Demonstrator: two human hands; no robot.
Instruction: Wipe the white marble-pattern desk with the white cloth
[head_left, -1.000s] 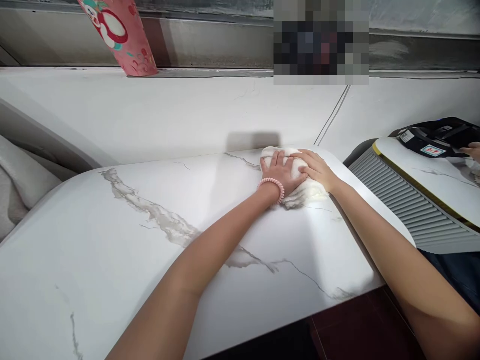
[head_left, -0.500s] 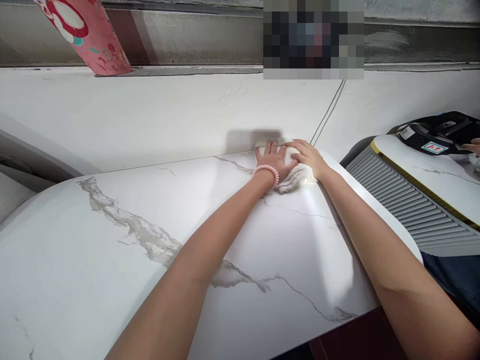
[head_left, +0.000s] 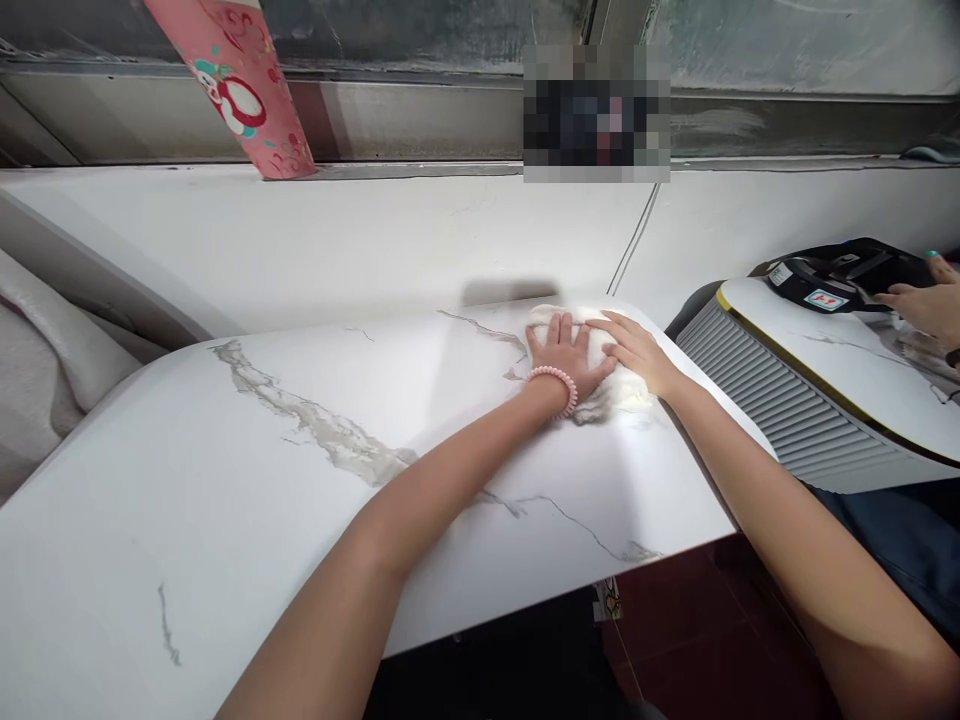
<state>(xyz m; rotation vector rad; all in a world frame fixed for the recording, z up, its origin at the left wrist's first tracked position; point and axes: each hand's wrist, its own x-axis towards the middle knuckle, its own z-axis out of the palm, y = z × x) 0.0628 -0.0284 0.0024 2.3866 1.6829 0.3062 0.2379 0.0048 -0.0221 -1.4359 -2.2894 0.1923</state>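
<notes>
A white, fluffy cloth (head_left: pixel 634 388) lies bunched near the back right corner of a white marble-patterned table (head_left: pixel 300 560). My left hand (head_left: pixel 564 355), with a pink coiled band (head_left: pixel 571 390) at the wrist, presses flat on the cloth with its fingers spread. Beside it my right hand (head_left: pixel 637 355) also rests on the cloth, fingers stretched out and apart. The thumbs of both hands come close together over the cloth. Parts of the cloth are hidden beneath my palms.
A white wall (head_left: pixel 360 240) backs the table. On the sill above stands a pink patterned container (head_left: pixel 262 110). Two thin cables (head_left: pixel 634 240) run down the wall. At right, another person's hand (head_left: pixel 930 300) is by a black strapped item (head_left: pixel 817 285) on a ribbed-side table (head_left: pixel 772 390).
My hands and the cloth have shifted slightly toward me and right on the table. The view has tilted up, showing more window, and more of the other person's hand is in sight.
</notes>
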